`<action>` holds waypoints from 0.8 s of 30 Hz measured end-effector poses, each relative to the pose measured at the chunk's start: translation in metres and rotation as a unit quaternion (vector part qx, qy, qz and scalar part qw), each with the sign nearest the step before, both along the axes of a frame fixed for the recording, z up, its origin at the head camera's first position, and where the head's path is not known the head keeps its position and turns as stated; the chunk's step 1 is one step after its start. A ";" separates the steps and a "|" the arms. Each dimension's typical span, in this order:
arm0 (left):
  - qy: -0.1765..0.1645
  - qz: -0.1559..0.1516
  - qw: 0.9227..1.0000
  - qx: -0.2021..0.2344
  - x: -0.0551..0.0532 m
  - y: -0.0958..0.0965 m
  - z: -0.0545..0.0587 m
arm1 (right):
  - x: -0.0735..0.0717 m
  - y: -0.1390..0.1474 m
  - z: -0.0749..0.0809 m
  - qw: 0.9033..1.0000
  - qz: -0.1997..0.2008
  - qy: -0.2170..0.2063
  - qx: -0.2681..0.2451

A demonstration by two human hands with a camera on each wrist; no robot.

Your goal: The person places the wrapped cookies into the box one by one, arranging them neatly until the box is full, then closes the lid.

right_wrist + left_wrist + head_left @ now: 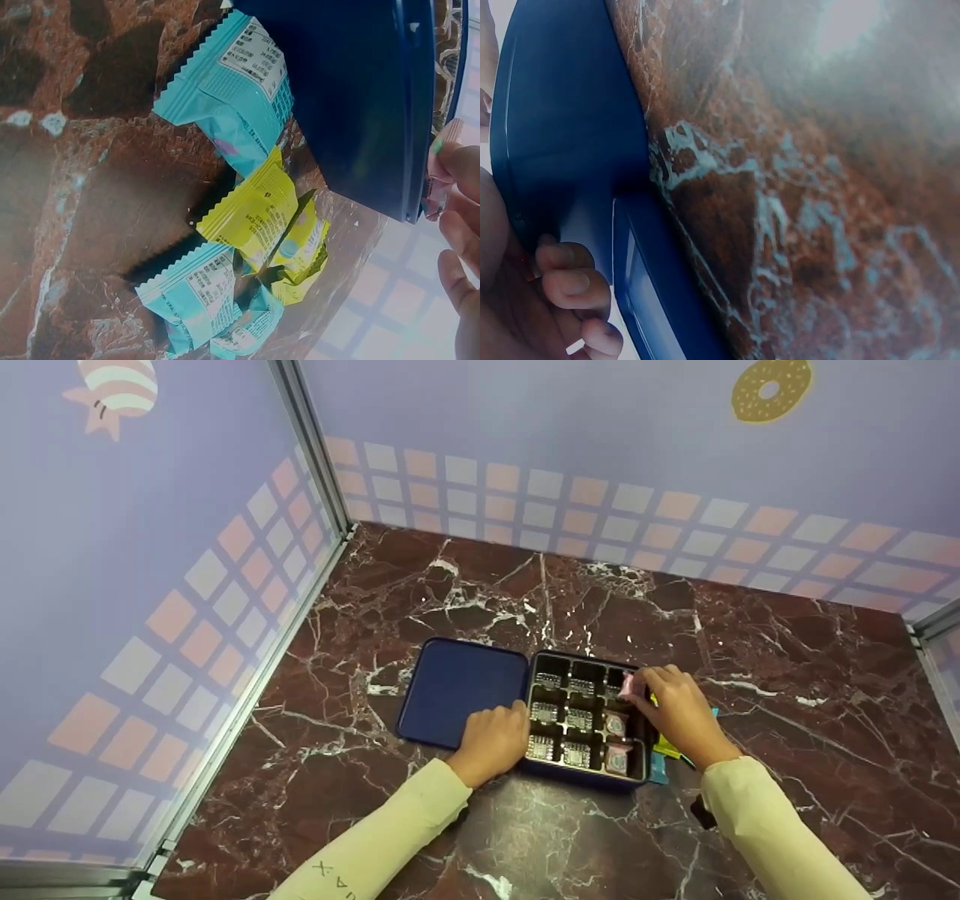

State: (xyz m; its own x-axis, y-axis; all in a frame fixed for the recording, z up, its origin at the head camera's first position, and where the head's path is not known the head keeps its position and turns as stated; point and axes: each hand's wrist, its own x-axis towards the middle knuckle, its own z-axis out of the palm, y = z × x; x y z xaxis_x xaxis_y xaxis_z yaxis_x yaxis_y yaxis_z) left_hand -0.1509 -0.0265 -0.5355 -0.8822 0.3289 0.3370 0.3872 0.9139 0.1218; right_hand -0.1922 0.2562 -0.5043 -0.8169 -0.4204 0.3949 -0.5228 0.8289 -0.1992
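A dark blue tin (585, 778) holds a tray of square compartments in rows. My left hand (491, 741) grips its left edge, fingers curled beside the wall; in the left wrist view the fingertips (574, 285) sit close to the blue side. At the far right compartment, my right hand (679, 709) pinches a small pink wrapped candy (628, 687) between thumb and fingers. The right wrist view has this pink packet (437, 184) at the tin's rim. Pink-wrapped candies (616, 760) occupy the two compartments nearer me in the right column.
The blue lid (457, 690) lies flat just left of the tin. Right of the tin are loose teal packets (236, 97) and yellow packets (259, 210), partly under my right hand in the head view. Patterned panels (525, 405) border the dark marbled table (337, 690).
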 end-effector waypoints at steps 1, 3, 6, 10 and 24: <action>0.002 0.000 1.000 -0.002 0.000 0.000 0.000 | -0.001 0.000 -0.001 1.000 0.001 0.000 0.000; 0.004 0.000 1.000 -0.004 0.000 0.000 0.000 | -0.002 -0.001 -0.001 1.000 0.002 -0.008 -0.002; -0.001 0.001 1.000 -0.003 -0.001 -0.001 -0.001 | -0.003 -0.002 -0.002 1.000 0.004 -0.017 -0.009; -0.023 0.002 1.000 -0.001 -0.001 0.000 0.000 | -0.004 -0.004 -0.004 0.999 0.002 -0.030 -0.015; -0.014 -0.001 1.000 0.003 -0.001 0.000 0.000 | -0.004 -0.006 -0.011 1.000 -0.008 -0.023 -0.015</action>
